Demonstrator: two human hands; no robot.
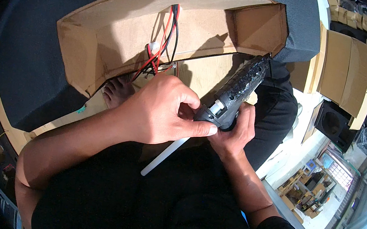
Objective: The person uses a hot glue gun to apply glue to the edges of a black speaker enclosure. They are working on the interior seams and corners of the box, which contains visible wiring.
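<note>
A black hot glue gun (237,87) lies slantwise across the middle, its dark, crusted nozzle end pointing up and to the right. My right hand (239,133) is closed round its grip from the far side, with part of the fingers hidden. At the rear of the gun, my left hand (159,109) has thumb and index finger closed on the body; its other fingers are curled out of sight. A long white glue stick (164,156) sticks out of the gun's back, passing under my left thumb. More white stick shows through a slot in the gun.
Beyond my hands stands a dark cloth-covered wooden cabinet (31,50) with a bare wood recess (131,21). Red and black wires (160,52) hang from a hole in it. Cardboard boxes (346,72) and black speaker boxes (336,124) stand at the right. A bare foot (118,92) shows at left.
</note>
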